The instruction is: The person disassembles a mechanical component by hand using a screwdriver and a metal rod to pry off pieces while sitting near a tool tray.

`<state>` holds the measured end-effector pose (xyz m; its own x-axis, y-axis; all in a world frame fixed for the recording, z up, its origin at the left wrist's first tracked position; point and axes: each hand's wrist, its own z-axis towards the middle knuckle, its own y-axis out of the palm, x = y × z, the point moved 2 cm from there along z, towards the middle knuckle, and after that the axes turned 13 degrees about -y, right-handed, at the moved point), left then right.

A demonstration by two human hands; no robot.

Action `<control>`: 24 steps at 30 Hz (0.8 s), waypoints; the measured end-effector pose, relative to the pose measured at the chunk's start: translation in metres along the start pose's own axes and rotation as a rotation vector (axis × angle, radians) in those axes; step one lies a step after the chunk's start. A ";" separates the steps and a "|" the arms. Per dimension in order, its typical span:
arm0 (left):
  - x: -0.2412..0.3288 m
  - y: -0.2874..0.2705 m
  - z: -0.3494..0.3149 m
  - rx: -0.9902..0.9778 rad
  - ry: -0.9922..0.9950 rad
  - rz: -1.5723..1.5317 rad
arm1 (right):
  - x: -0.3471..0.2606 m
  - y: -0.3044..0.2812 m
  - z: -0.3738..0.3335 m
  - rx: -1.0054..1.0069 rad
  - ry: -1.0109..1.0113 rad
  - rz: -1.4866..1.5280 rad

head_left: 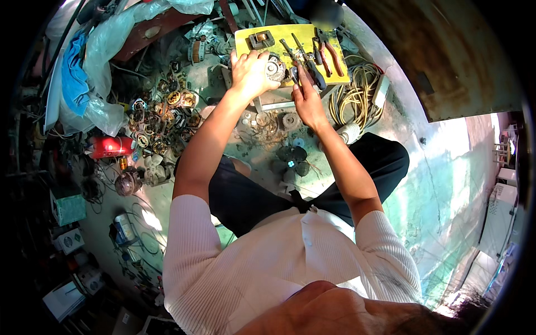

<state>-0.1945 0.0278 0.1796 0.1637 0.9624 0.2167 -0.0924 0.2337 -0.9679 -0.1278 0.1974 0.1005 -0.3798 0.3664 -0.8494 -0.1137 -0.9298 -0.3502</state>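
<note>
My left hand (250, 73) is closed round a round metal motor part (274, 69) at the near edge of a small yellow-topped table (245, 34). My right hand (308, 99) is closed just right of the part, its fingers pointing at it. Something small and dark shows at those fingertips, too small to name. Beside the right hand lies a screwdriver (317, 77) with a dark handle. Farther back on the table are pliers (334, 58) with reddish handles and a square metal core with a copper coil (261, 39).
A heap of motor parts and copper coils (162, 109) covers the floor at left, near a red cylinder (113, 147). Coiled yellowish cable (357, 97) lies right of the table. Dark fan-like blades (291, 161) and small rings lie between my legs. A rusty panel (446, 50) stands at upper right.
</note>
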 end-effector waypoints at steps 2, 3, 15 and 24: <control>0.000 0.002 0.002 0.022 0.016 0.004 | -0.005 0.002 0.002 0.022 0.048 0.060; -0.002 0.006 0.004 0.051 0.033 -0.003 | -0.010 0.002 0.003 0.025 0.116 0.115; -0.001 0.010 0.014 0.077 0.075 0.063 | -0.035 0.007 0.017 0.012 0.043 -0.144; 0.006 0.003 0.018 -0.008 0.063 0.099 | -0.026 0.003 0.031 0.012 -0.024 -0.265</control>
<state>-0.2113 0.0368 0.1807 0.2157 0.9701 0.1114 -0.1031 0.1361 -0.9853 -0.1465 0.1840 0.1335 -0.3565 0.5966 -0.7190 -0.2228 -0.8017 -0.5547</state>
